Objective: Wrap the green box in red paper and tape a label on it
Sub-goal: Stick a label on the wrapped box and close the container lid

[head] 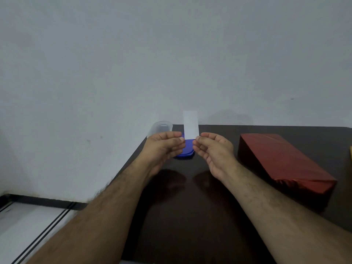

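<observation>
Above the dark table [190, 216], white label [191, 122] upright, bottom corners pinched by left hand [163, 147] and right hand [214, 151] fingers.

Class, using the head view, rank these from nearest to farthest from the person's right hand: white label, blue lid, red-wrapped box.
1. white label, pinched at the right hand's fingertips
2. blue lid, just left, behind the hands
3. red-wrapped box, off right on the table

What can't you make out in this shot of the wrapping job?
Head view only:
- Blue object: mostly behind both hands, so what it is stays unclear.
- Clear plastic piece: partly behind the left hand.
- White label: any writing unreadable.
- Yellow object: cut off by the right edge.
- Red-wrapped box: the box inside is hidden by paper.
</observation>
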`<move>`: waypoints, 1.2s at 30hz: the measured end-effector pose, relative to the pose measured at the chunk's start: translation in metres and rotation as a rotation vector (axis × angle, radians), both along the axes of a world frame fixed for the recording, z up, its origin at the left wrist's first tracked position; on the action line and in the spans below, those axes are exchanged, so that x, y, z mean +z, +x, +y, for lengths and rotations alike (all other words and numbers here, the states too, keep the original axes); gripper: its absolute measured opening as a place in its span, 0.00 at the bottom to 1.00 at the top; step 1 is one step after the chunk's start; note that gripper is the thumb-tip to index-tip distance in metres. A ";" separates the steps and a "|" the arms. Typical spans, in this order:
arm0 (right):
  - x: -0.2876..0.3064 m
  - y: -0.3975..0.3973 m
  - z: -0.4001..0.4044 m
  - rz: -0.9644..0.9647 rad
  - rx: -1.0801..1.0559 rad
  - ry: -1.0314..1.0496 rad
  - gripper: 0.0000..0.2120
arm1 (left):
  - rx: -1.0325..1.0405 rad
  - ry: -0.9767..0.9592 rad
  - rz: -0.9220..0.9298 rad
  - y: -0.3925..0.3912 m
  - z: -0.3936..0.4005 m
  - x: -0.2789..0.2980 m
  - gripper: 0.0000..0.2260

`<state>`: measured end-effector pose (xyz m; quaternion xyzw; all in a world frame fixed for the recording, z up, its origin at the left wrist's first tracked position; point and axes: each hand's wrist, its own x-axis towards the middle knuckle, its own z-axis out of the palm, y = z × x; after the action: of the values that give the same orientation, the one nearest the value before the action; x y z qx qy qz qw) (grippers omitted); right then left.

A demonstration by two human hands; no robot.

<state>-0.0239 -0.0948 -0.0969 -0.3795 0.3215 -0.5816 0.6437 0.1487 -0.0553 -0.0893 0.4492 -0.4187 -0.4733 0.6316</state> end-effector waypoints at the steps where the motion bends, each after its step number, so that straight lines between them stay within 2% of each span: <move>1: 0.000 -0.001 -0.002 -0.009 -0.014 0.004 0.08 | 0.010 -0.002 -0.024 -0.001 0.000 0.000 0.10; 6: -0.002 0.000 -0.003 0.016 -0.030 -0.010 0.08 | 0.054 -0.036 -0.067 -0.003 -0.002 -0.002 0.09; 10: -0.003 0.001 -0.004 0.013 0.001 -0.024 0.08 | 0.053 -0.013 -0.090 -0.002 -0.004 -0.004 0.05; 14: -0.001 0.000 -0.001 -0.001 0.022 -0.027 0.08 | 0.060 0.017 -0.133 -0.004 -0.006 -0.006 0.06; 16: -0.005 0.000 -0.001 0.147 -0.080 -0.113 0.10 | 0.097 0.014 -0.177 -0.004 -0.007 -0.006 0.06; 19: -0.011 0.001 -0.006 0.634 -0.389 -0.453 0.13 | 0.220 -0.021 -0.300 -0.005 -0.009 -0.009 0.06; 22: -0.010 0.004 -0.005 0.758 -0.396 -0.651 0.07 | 0.295 -0.084 -0.518 -0.007 -0.010 -0.010 0.07; 25: -0.009 0.005 -0.004 0.874 -0.340 -0.592 0.05 | 0.345 -0.045 -0.626 -0.009 -0.011 -0.011 0.08; 26: -0.009 0.005 -0.006 0.911 -0.336 -0.557 0.07 | 0.371 -0.015 -0.653 -0.009 -0.011 -0.011 0.08; 29: -0.010 0.001 -0.011 1.074 -0.220 -0.436 0.27 | 0.373 0.030 -0.694 -0.007 -0.011 -0.013 0.07; 30: -0.010 0.001 -0.012 1.116 -0.152 -0.411 0.30 | 0.365 0.030 -0.700 -0.008 -0.011 -0.013 0.07; 34: -0.003 0.008 -0.005 1.101 0.005 -0.281 0.17 | 0.320 0.043 -0.716 -0.009 -0.013 -0.016 0.05; 36: 0.000 0.013 -0.003 1.063 0.038 -0.262 0.17 | 0.298 0.049 -0.724 -0.009 -0.015 -0.018 0.04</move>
<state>-0.0112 -0.0978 -0.0970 -0.7037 0.5206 -0.3333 0.3503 0.1399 -0.0699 -0.1068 0.6579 -0.5330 -0.1971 0.4941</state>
